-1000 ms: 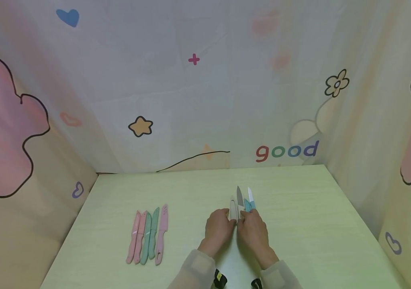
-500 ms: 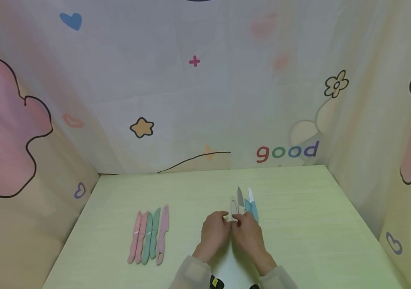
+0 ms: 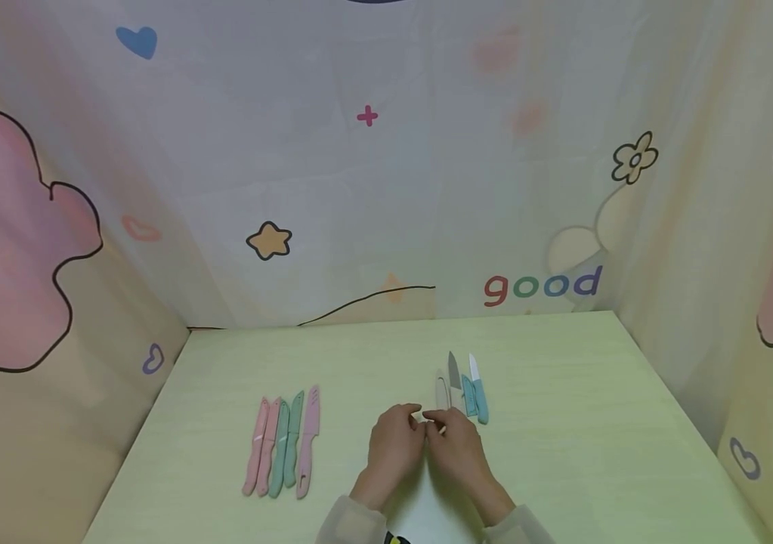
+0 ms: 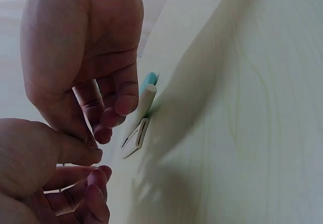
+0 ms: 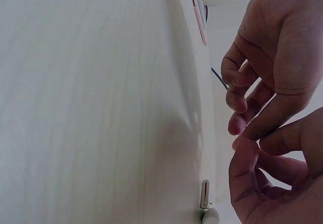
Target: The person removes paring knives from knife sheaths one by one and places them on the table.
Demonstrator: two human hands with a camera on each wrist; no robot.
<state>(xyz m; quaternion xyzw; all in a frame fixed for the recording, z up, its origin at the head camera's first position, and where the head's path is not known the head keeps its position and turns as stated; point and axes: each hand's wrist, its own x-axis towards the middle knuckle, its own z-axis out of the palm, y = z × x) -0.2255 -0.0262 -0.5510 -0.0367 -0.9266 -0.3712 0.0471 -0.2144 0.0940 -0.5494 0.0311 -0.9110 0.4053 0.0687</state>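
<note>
My left hand point(image 3: 396, 444) and right hand point(image 3: 456, 452) hover over the table with loosely curled fingers. Their fingertips meet or nearly meet, with nothing visible between them. Just beyond lie a cream blade sheath point(image 3: 442, 387) and a knife with a bare grey blade point(image 3: 453, 370), its pale handle partly hidden behind my right hand. Alongside them on the right are a blue sheath point(image 3: 469, 396) and a blue-handled knife point(image 3: 480, 397), blade uncovered. In the left wrist view the sheath point(image 4: 135, 141) and pale handle point(image 4: 145, 102) rest on the tabletop, apart from my fingers.
A row of sheathed knives lies at the left: two pink ones point(image 3: 267, 453), two green ones point(image 3: 289, 434) and a lilac one point(image 3: 307, 438). The pale green table point(image 3: 576, 423) is bordered by a printed curtain point(image 3: 332, 189) behind and at both sides.
Both hands have drawn back toward the person and slightly left, away from the cream sheath and the knives. The blue knife's handle and blue sheath are now uncovered to view.
</note>
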